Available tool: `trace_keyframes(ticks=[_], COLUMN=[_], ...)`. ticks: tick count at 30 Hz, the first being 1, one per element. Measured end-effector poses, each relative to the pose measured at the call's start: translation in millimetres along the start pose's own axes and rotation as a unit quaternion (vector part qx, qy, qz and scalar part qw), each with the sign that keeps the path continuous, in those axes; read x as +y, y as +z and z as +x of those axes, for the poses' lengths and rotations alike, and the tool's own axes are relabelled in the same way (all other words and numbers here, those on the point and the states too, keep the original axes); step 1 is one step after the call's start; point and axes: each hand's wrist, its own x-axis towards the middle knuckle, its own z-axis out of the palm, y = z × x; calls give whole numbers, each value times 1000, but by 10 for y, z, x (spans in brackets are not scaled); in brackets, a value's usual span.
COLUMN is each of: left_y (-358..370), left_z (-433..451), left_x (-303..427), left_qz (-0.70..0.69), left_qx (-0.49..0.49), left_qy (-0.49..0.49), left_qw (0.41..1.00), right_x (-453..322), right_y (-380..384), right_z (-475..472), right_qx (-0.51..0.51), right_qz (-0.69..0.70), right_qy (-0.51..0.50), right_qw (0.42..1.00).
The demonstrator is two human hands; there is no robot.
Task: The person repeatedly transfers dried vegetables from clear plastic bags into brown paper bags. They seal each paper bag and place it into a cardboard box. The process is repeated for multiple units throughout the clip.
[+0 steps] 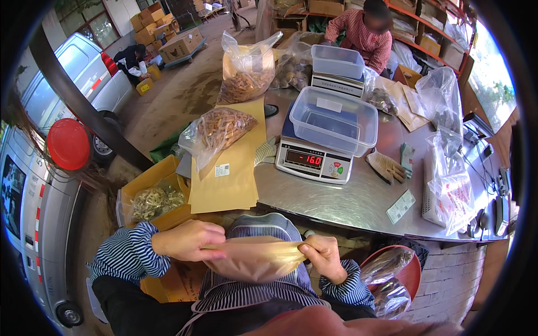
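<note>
My left hand (191,241) and my right hand (324,257) grip opposite ends of the top edge of a tan, slightly see-through bag (258,260). It hangs between them over my striped apron (265,222), and I cannot tell what is inside. Beyond it on the steel table (311,199), a digital scale (315,161) bears a clear plastic tub (336,124) with no goods visible in it. To the scale's left, a clear bag of brown dried pieces (222,128) lies on a stack of kraft envelopes (222,193).
A carton (157,174) with bagged dried slices stands at the left. Cotton gloves (384,166), a label sheet (400,206) and a white basket (433,201) lie right. Below the table's right side is a red basin (414,275). Another person (363,33) stands across the table.
</note>
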Motion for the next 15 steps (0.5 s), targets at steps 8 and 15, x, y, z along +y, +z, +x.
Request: trace_keyframes(ticks=[8, 15], left_y=[-673, -1671], left_z=[-444, 1129], left_x=[-794, -1342], left_qz=[32, 170], left_qx=[-20, 144], left_qy=[-136, -239], left_qw=[990, 945], right_x=[-16, -71], right_y=[-89, 81], right_z=[-164, -169], right_qx=[-51, -73], right_qz=[53, 119], right_qy=[43, 30], right_qw=[996, 990])
